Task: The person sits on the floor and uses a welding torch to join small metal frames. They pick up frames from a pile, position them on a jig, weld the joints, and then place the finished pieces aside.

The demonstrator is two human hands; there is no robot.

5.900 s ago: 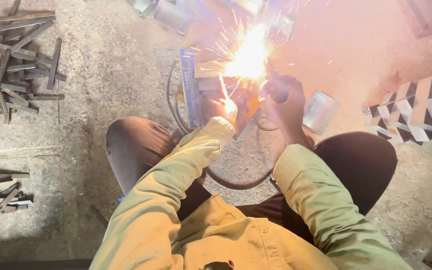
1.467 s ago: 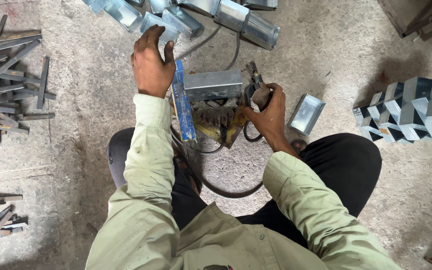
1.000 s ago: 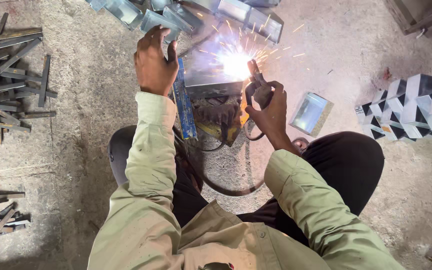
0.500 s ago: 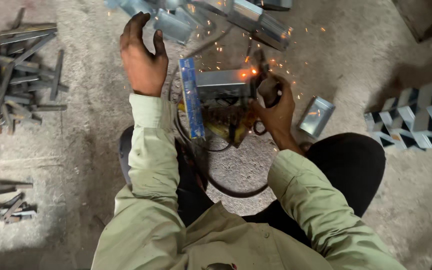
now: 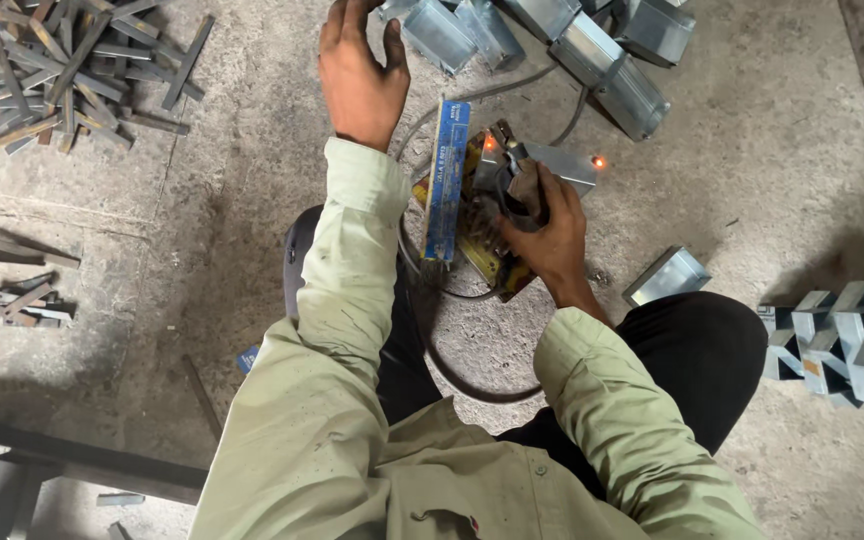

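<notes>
My right hand (image 5: 544, 228) grips a welding electrode holder (image 5: 508, 168), its tip at a short galvanized box section (image 5: 564, 160) on the floor. Two small orange spots glow on that piece. My left hand (image 5: 357, 72) hovers with fingers spread and nothing in it, just left of a pile of similar metal box sections (image 5: 577, 45) at the top. A blue electrode packet (image 5: 446, 180) stands on edge between my hands, beside a yellowish packet (image 5: 482, 255).
A heap of flat steel strips (image 5: 62, 60) lies at top left, with a few short offcuts (image 5: 22, 292) below. One loose box section (image 5: 666, 276) sits by my right knee. Finished zigzag pieces (image 5: 847, 340) line the right edge. A black cable (image 5: 472, 375) loops between my legs.
The welding sparks have died down to two glowing spots. My left hand has lifted off the blue packet's end and moved up toward the pile. My view has shifted closer.
</notes>
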